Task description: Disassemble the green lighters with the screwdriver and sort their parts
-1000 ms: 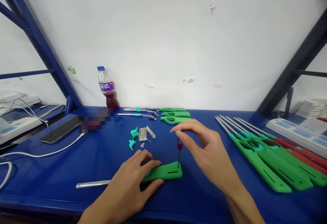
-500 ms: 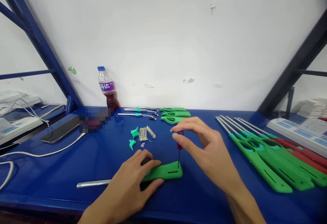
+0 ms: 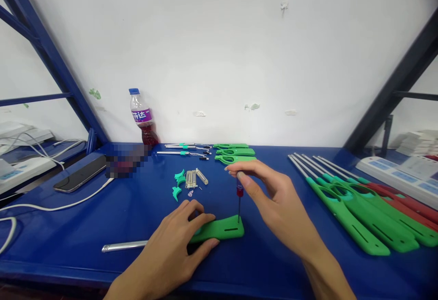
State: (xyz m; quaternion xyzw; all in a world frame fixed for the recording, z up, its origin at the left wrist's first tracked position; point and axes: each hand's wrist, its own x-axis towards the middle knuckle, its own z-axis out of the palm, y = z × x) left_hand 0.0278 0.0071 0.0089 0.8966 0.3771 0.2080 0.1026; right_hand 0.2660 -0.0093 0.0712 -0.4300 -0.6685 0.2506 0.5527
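Head camera view: a white wall (image 3: 205,44) stands behind a blue table (image 3: 109,218). At the right of the table, a row of green and red lighters (image 3: 372,218) lies side by side, metal tubes pointing toward the wall; a white power strip (image 3: 393,176) lies beyond it. The green lighter (image 3: 221,229) lies near the front edge, metal tube to the left, slotted handle end to the right. Left hand (image 3: 179,236): fingers bent and partly closed, gripping the handle between the thumb on the near side and the forefinger on the far side. Right hand (image 3: 277,199): thumb and forefinger drawn together in a pinch. The bottle (image 3: 142,116), blue-capped and part filled with dark red liquid, stands at the rear left; a dark phone (image 3: 81,173) lies nearer. Green handle shells (image 3: 241,159) lie at the rear beside metal tubes with teal collars (image 3: 171,153). Screwdriver (image 3: 240,191): held nearly upright in the right-hand pinch, tip at the handle end beside the slot; seating depth cannot be determined. Clear cartridges (image 3: 191,179) are grouped mid-table, with teal triggers (image 3: 179,179) just to their left and a small white piece (image 3: 190,193) in front.
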